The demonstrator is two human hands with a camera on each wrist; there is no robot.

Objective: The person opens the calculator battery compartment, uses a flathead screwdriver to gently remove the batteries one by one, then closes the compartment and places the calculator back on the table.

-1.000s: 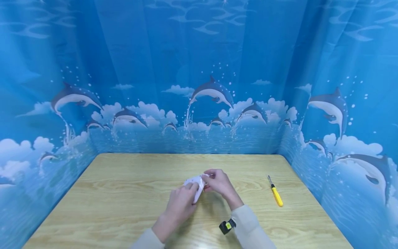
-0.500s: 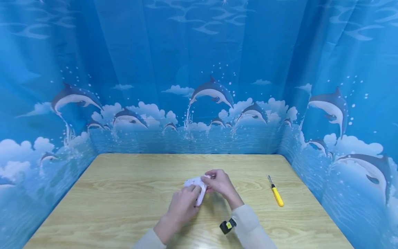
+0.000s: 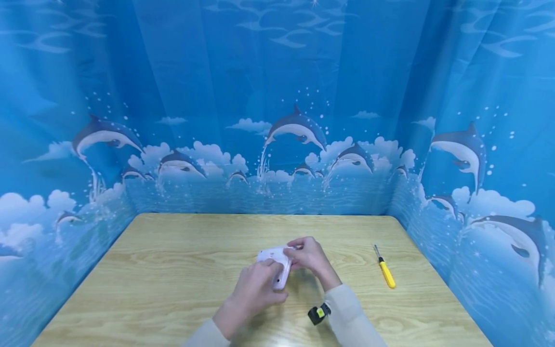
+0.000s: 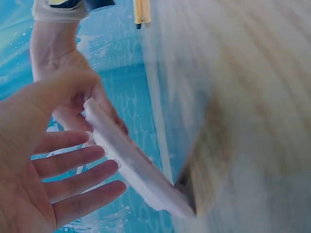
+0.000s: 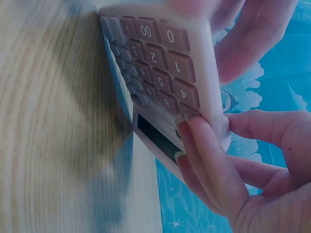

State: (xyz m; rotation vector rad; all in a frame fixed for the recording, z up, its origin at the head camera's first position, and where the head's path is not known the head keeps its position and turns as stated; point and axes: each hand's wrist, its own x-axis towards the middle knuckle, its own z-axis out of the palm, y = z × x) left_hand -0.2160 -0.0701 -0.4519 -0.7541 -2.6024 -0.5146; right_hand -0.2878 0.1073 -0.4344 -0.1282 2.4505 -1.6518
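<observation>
A pale pink calculator (image 5: 163, 73) is tilted over the table, its number keys and dark display facing downward in the right wrist view. The head view shows the whitish back of the calculator (image 3: 274, 255). My right hand (image 3: 310, 255) grips the display end, with fingertips on the front beside the display and the thumb against the back. My left hand (image 3: 257, 284) lies at the back and near edge of the calculator. In the left wrist view, the left hand (image 4: 53, 170) has straight, spread fingers beside the calculator (image 4: 136, 160), seen edge-on.
A screwdriver (image 3: 386, 273) with a yellow handle lies on the wooden table (image 3: 182, 270) to the right. A black wrist camera (image 3: 317, 314) sits at my right sleeve. Blue curtains (image 3: 225, 96) with dolphins surround the table.
The calculator has turned slightly and shows more of its back. My left hand has loosened, its lower digit now reaching out past the near edge. My right hand keeps its grip.
</observation>
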